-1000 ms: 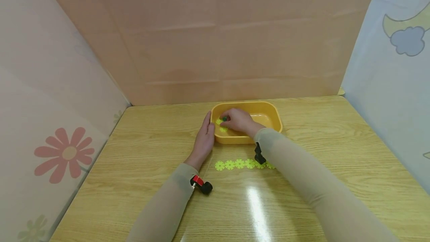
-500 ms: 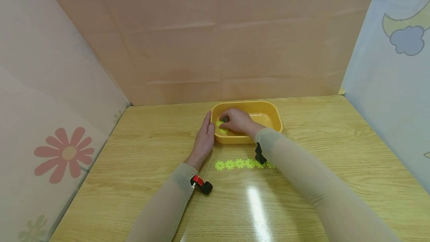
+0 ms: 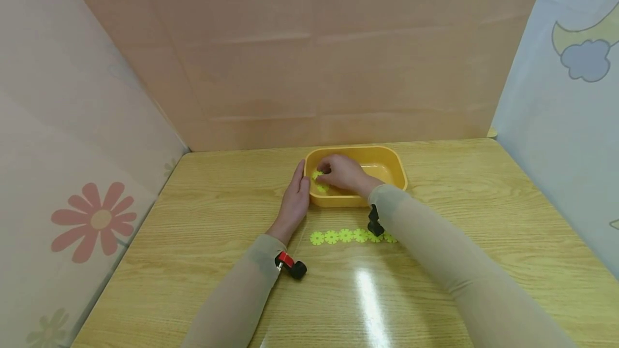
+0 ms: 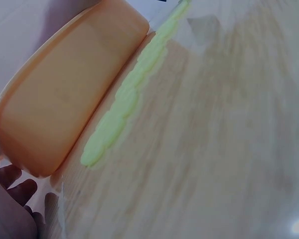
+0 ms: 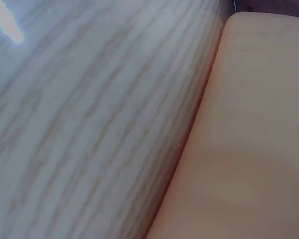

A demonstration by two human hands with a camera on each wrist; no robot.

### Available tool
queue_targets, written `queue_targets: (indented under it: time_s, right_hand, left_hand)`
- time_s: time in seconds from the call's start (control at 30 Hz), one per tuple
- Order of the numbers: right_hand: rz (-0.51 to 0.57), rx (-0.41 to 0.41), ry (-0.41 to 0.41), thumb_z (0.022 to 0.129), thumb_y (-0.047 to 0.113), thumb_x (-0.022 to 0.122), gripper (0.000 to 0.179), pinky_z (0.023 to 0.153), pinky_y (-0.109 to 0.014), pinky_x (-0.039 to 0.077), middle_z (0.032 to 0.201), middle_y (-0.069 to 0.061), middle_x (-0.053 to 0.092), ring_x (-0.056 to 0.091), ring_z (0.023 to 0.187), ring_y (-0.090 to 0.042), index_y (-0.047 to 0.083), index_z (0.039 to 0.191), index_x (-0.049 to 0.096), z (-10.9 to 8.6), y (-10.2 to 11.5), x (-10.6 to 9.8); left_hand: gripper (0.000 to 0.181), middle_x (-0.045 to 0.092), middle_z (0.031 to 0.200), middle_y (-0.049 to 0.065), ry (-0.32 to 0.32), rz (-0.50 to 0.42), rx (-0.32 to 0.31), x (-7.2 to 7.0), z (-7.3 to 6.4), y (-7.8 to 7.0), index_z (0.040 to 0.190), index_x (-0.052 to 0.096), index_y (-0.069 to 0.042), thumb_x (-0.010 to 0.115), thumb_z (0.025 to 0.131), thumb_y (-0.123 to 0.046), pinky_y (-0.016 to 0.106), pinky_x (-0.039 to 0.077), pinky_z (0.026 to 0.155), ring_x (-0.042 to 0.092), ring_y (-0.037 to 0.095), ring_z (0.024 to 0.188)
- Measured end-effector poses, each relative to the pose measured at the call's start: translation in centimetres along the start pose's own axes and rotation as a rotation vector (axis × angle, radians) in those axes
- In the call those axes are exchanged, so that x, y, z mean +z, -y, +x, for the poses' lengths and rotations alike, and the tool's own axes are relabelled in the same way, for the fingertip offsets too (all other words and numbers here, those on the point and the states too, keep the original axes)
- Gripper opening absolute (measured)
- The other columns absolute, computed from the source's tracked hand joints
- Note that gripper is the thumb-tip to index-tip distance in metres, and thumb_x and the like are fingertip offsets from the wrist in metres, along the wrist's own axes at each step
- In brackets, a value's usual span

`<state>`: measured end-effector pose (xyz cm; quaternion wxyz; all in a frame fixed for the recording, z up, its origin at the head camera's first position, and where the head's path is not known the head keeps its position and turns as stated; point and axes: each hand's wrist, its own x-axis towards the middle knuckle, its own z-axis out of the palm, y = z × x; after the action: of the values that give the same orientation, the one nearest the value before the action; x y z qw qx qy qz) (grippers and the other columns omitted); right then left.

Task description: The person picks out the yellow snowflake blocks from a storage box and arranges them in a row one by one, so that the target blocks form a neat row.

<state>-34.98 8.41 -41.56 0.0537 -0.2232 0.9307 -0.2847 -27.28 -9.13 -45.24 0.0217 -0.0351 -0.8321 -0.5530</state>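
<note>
My left hand (image 3: 294, 198) lies along the left end of an orange-yellow plastic tray (image 3: 338, 202), its fingers straight against the outer wall and its thumb by the rim. Fingertips show below the tray's corner in the left wrist view. Inside the tray's left part, my right hand (image 3: 344, 173) has bent fingers and thumb at a few yellow-green snowflake discs (image 3: 322, 188). Whether it pinches one is too small to tell. The right wrist view has only the tray's outer wall (image 5: 249, 129) and tabletop, with the fingers out of sight.
In front of the tray runs a straight row of several yellow-green snowflake discs (image 3: 345, 236), its right end hidden by the right sleeve (image 3: 435, 240). The wooden table (image 3: 217, 208) is bounded by a pinkish back panel (image 3: 309, 69) and pale side panels.
The right fingers have shifted slightly among the discs. A small dark green piece seen between finger and thumb earlier no longer shows. The left hand and the tray stay put.
</note>
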Motion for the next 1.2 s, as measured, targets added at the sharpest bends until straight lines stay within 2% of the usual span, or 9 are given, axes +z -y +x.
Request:
queue_targets:
  time_s: [0.13, 0.5, 0.63, 0.77, 0.97, 1.2]
  right_hand:
    - [0.015, 0.007, -0.009, 0.100, 0.029, 0.085, 0.034, 0.104, -0.043, 0.057, 0.118, -0.006, 0.078, 0.069, 0.106, -0.025, 0.008, 0.126, 0.080, -0.2, -0.1, -0.3]
    - [0.013, -0.039, -0.031, 0.103, 0.026, 0.080, 0.036, 0.098, -0.046, 0.059, 0.118, -0.008, 0.078, 0.071, 0.105, -0.025, 0.005, 0.133, 0.079, -1.1, -0.1, -1.5]
    - [0.005, -0.072, -0.054, 0.104, 0.025, 0.079, 0.038, 0.098, -0.047, 0.059, 0.122, -0.010, 0.078, 0.071, 0.110, -0.027, 0.003, 0.135, 0.078, -1.9, 0.1, -2.1]
    - [0.018, -0.069, -0.070, 0.104, 0.028, 0.080, 0.041, 0.097, -0.049, 0.059, 0.124, -0.011, 0.076, 0.070, 0.112, -0.029, 0.004, 0.137, 0.077, -3.1, 0.6, -3.1]
    - [0.033, -0.068, -0.087, 0.102, 0.034, 0.082, 0.042, 0.091, -0.047, 0.059, 0.120, -0.007, 0.074, 0.069, 0.104, -0.027, 0.007, 0.134, 0.079, -5.0, 0.9, -4.5]
    - [0.018, -0.120, -0.142, 0.099, 0.030, 0.087, 0.036, 0.078, -0.042, 0.057, 0.112, -0.008, 0.075, 0.065, 0.087, -0.022, 0.005, 0.125, 0.081, -7.2, 0.6, -6.2]
  left_hand:
    - [0.061, 0.029, 0.180, 0.000, 0.004, 0.001, 0.007, 0.1, 0.0, 0.0, 0.179, 0.021, -0.023, 0.031, 0.120, -0.035, 0.048, 0.025, 0.134, 0.027, 0.023, 0.165]
    - [0.060, 0.031, 0.180, 0.001, -0.005, 0.007, 0.002, 0.1, 0.0, -0.1, 0.179, 0.022, -0.026, 0.032, 0.120, -0.035, 0.048, 0.025, 0.133, 0.029, 0.025, 0.164]
    - [0.060, 0.031, 0.180, 0.002, -0.007, 0.013, 0.006, 0.1, 0.1, 0.0, 0.179, 0.022, -0.024, 0.032, 0.121, -0.034, 0.049, 0.025, 0.133, 0.029, 0.026, 0.164]
    - [0.060, 0.030, 0.180, 0.001, -0.006, 0.014, 0.001, 0.0, 0.1, 0.0, 0.179, 0.021, -0.024, 0.032, 0.121, -0.035, 0.050, 0.025, 0.133, 0.028, 0.026, 0.165]
    - [0.060, 0.032, 0.179, 0.000, -0.009, 0.016, -0.009, -0.1, 0.2, 0.2, 0.179, 0.021, -0.031, 0.032, 0.120, -0.037, 0.050, 0.025, 0.133, 0.029, 0.025, 0.164]
    - [0.061, 0.030, 0.180, 0.000, -0.009, 0.012, -0.006, -0.1, 0.3, 0.4, 0.179, 0.021, -0.026, 0.033, 0.121, -0.038, 0.050, 0.024, 0.134, 0.028, 0.026, 0.165]
